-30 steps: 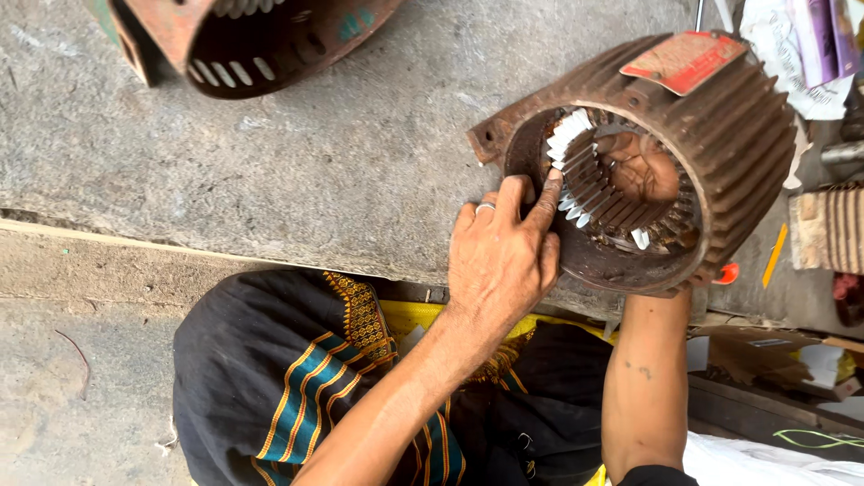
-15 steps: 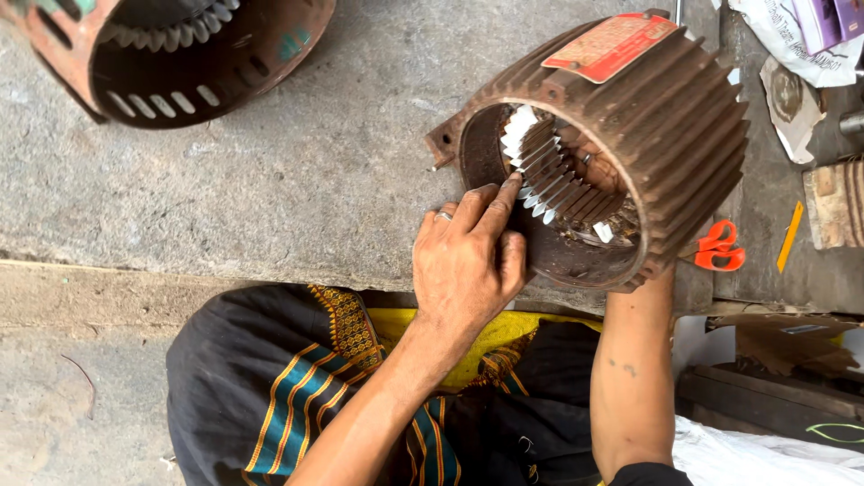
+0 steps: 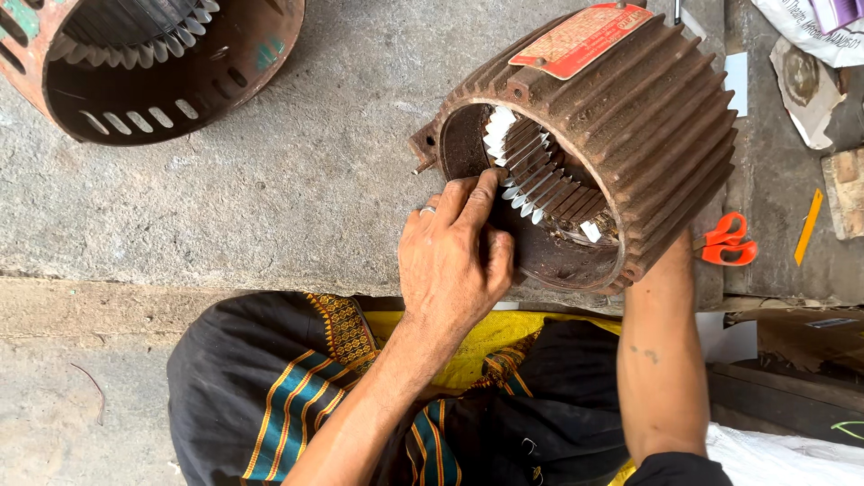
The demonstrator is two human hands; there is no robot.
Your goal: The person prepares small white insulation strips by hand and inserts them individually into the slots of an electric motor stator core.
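On the concrete floor, the left hand [image 3: 454,261] presses white insulation slips [image 3: 515,175] into the rusty motor housing [image 3: 621,117]; the right hand is hidden behind it, grip unknowable. Remaining slots likely need careful seating.

A person seen from above, both forearms bare. The left hand [image 3: 454,261], at the centre of the frame, wears a silver ring on one finger. A small dark mark shows on the other forearm, lower right. Across the lap lies black cloth with teal and gold stripes, over yellow fabric.
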